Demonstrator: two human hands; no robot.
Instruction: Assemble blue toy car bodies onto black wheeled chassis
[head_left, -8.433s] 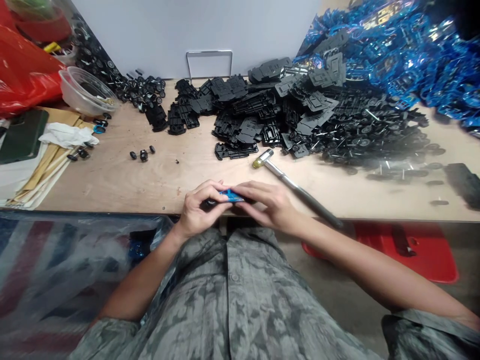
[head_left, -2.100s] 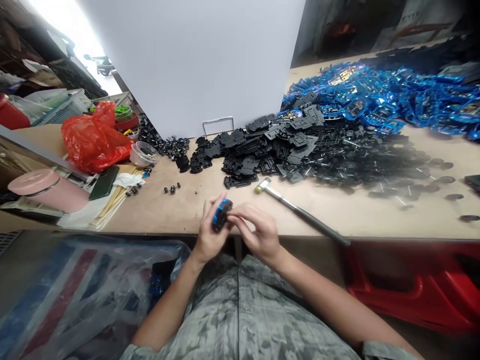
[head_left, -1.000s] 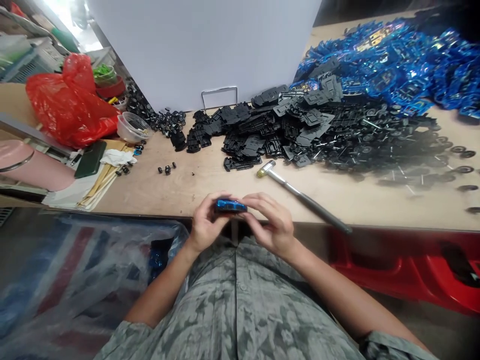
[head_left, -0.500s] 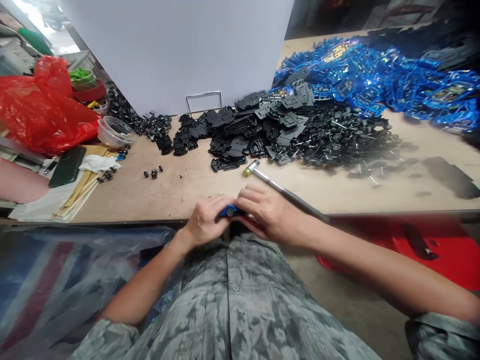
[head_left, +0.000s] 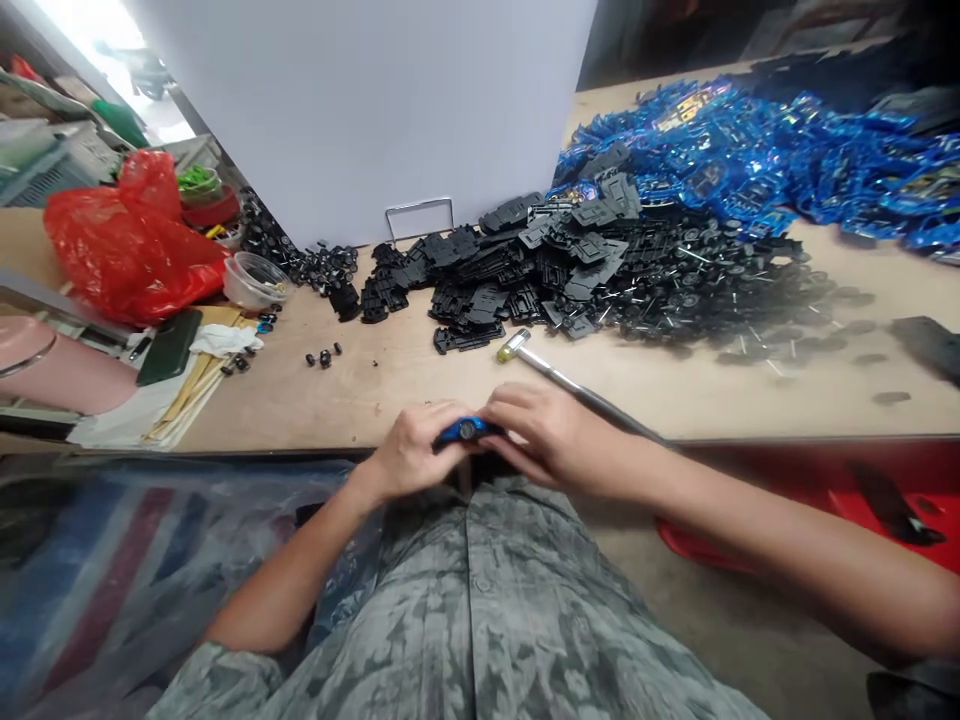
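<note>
A small blue toy car (head_left: 466, 430) with a dark wheel on its near side is held between both hands at the table's front edge. My left hand (head_left: 417, 446) grips its left end, thumb below and fingers above. My right hand (head_left: 534, 432) pinches the right end, fingers curled over the top. Much of the car is hidden by the fingers. Just beyond the right hand lies a small hammer (head_left: 555, 373) with a yellowish tip and a dark handle, its handle running behind my right forearm.
Black chassis plates (head_left: 480, 290) pile up mid-table, beside wheels on axles (head_left: 697, 270). Blue car bodies (head_left: 720, 150) heap at the back right. On the left are a red plastic bag (head_left: 135, 250), a clear tub (head_left: 255, 282), a phone (head_left: 171, 346) and a pink bottle (head_left: 67, 365).
The camera view has shifted slightly left, so the table's things appear farther right. More of the blue car shows between my fingers; both hands keep hold of it.
</note>
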